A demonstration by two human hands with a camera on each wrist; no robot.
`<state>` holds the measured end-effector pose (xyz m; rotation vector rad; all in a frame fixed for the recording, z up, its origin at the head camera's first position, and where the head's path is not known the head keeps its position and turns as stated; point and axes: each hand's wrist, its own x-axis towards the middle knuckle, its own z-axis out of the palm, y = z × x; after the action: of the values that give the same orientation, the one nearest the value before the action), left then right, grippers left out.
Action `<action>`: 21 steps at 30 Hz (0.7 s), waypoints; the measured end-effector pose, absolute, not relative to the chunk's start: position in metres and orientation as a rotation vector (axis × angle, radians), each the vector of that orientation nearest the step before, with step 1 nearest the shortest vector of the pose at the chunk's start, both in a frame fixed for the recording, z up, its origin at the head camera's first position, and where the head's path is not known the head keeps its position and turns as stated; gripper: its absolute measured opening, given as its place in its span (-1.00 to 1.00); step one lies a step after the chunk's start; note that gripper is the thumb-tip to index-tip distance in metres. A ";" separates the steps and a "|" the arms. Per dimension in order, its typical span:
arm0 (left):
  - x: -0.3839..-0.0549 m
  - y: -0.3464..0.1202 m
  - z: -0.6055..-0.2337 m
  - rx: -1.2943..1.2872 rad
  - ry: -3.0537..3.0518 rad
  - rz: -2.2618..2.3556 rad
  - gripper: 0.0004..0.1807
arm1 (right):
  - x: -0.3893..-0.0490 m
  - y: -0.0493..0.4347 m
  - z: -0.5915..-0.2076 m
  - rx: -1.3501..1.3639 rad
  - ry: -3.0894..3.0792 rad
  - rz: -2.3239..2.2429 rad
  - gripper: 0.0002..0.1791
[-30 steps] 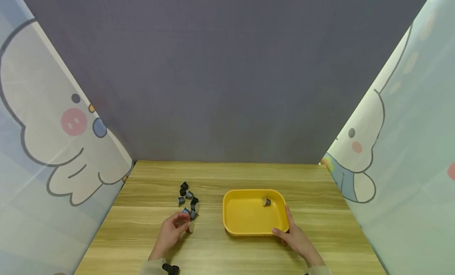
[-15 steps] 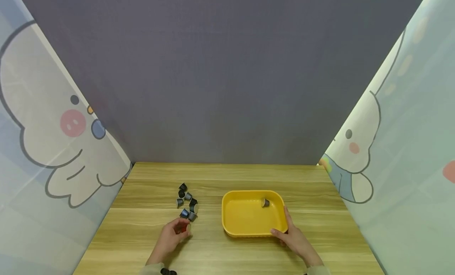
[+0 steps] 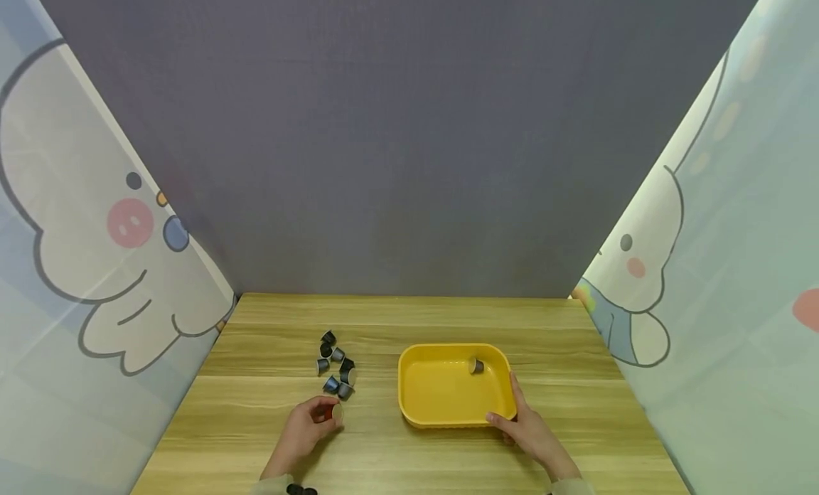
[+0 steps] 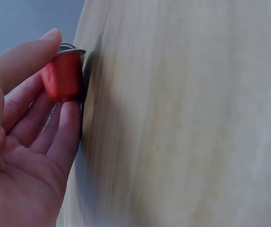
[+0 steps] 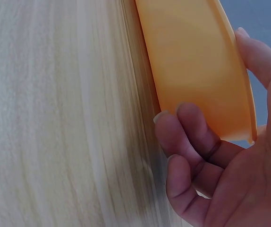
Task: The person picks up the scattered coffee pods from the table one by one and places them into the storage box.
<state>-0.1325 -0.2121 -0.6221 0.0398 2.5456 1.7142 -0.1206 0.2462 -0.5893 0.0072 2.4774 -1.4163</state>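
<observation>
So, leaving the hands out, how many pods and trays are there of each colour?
Yellow tray: 1
Red pod, held in the left hand: 1
Black, grey or blue pods, 8 on the table and 1 in the tray: 9
Total: 11

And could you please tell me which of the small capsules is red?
The capsule held in the left hand; its red side differs from the dark and blue capsules grouped on the table and the grey one in the yellow tray.
</observation>
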 end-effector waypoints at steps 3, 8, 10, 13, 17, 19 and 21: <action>-0.131 -0.213 -0.619 0.028 2.533 1.733 -0.59 | -0.120 0.246 -0.592 -0.007 2.487 -1.419 0.13; -0.130 -0.212 -0.617 -0.002 2.535 1.749 -0.61 | -0.119 0.246 -0.594 0.002 2.478 -1.425 0.14; -0.131 -0.211 -0.618 -0.007 2.538 1.753 -0.61 | -0.119 0.246 -0.594 0.015 2.471 -1.433 0.14; -0.134 -0.211 -0.619 -0.023 2.528 1.780 -0.61 | -0.120 0.246 -0.592 0.026 2.469 -1.446 0.15; -0.136 -0.211 -0.621 -0.004 2.526 1.802 -0.62 | -0.121 0.246 -0.591 0.027 2.470 -1.440 0.15; -0.136 -0.210 -0.620 -0.007 2.520 1.817 -0.62 | -0.121 0.246 -0.591 0.024 2.470 -1.432 0.15; -0.136 -0.210 -0.618 -0.018 2.521 1.825 -0.63 | -0.121 0.246 -0.591 0.025 2.468 -1.428 0.15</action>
<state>-0.1356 -0.2097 -0.6185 -0.0181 2.5206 1.8253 -0.1210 0.2459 -0.5905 0.0245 2.4679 -1.4281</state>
